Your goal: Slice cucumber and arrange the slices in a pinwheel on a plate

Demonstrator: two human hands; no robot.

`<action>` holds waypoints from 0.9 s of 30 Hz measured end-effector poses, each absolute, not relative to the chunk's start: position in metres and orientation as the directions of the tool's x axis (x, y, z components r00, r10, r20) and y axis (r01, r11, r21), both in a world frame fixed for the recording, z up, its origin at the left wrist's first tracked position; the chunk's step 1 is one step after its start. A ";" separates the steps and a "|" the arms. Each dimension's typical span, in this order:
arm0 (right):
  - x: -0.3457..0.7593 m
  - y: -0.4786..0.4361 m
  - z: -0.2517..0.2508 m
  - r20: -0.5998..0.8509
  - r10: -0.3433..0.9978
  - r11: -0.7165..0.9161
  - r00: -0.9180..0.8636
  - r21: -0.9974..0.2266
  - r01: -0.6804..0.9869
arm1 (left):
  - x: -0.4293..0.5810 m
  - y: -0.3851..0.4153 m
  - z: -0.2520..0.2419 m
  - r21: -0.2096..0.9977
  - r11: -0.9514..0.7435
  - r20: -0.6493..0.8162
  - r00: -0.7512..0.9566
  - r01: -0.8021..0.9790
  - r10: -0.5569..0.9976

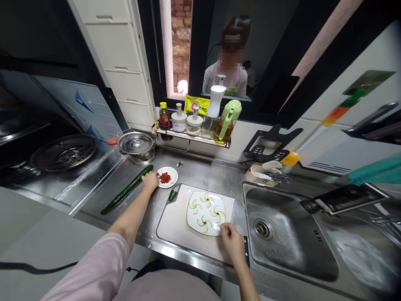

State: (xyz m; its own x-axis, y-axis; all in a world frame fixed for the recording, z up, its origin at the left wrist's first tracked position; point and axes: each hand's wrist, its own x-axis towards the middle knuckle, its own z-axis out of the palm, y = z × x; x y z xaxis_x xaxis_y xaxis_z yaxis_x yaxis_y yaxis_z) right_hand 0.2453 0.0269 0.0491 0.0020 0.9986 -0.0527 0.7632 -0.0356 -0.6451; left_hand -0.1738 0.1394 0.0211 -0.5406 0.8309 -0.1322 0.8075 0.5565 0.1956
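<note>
My left hand (151,180) is closed at the left rim of a small white plate (173,182), apparently pinching it. Chopped red bits (165,177) lie heaped on that plate. Just left of the hand a long dark green cucumber (125,193) rests on the steel counter. My right hand (231,239) hovers by the near right corner of a squarish white plate (191,217), fingers curled together; anything inside them is hidden. Thin cucumber slices (205,225) form several pinwheels there, some with red centres. Under this plate lies a pale cutting board (171,223).
A knife handle (246,247) shows beside my right wrist, near the sink (291,234). Cucumber end pieces (172,195) lie by the board's handle. A lidded steel pot (137,144) stands back left, beside a rack of seasoning jars (194,125). The stove (62,152) is far left.
</note>
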 end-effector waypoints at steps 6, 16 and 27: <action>0.245 0.027 0.049 -0.088 0.996 -0.072 0.021 -0.628 0.775 | -0.175 0.142 0.018 0.194 0.542 -0.145 -0.522 0.818 0.840; 0.245 0.026 0.044 -0.074 0.997 -0.061 0.018 -0.628 0.776 | -0.173 0.136 0.026 0.391 0.666 -0.136 -0.675 0.636 0.725; 0.234 0.029 0.051 -0.077 0.997 -0.043 -0.009 -0.647 0.762 | -0.115 0.118 0.033 0.938 0.308 -0.065 -0.787 0.162 0.614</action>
